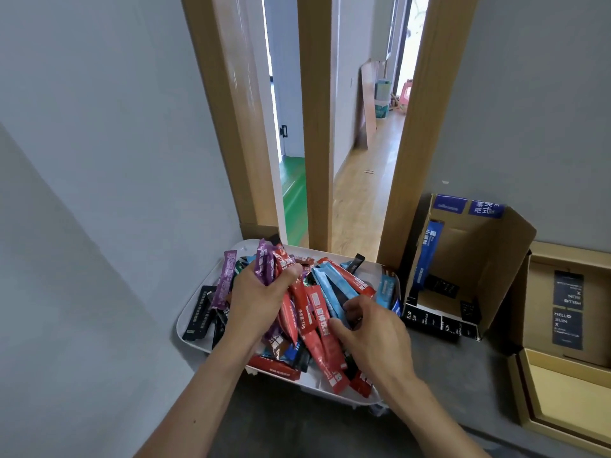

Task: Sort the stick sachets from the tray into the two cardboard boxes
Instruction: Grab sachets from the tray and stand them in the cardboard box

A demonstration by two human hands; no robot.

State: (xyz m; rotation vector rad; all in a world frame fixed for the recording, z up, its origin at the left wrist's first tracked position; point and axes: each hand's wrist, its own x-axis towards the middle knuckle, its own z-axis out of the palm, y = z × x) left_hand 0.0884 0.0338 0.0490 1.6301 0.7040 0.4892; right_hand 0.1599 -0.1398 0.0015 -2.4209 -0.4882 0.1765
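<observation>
A white tray on the grey floor holds a heap of stick sachets in red, blue, purple and black. My left hand grips a bunch of red and purple sachets above the tray's middle. My right hand reaches into the heap with curled fingers pinching a blue sachet. To the right stands an open cardboard box with a blue sachet leaning inside. A flatter tan box lies at the far right.
Grey walls close in on the left and behind. Wooden door posts stand just beyond the tray, with a hallway past them. A tan box lid lies at the lower right.
</observation>
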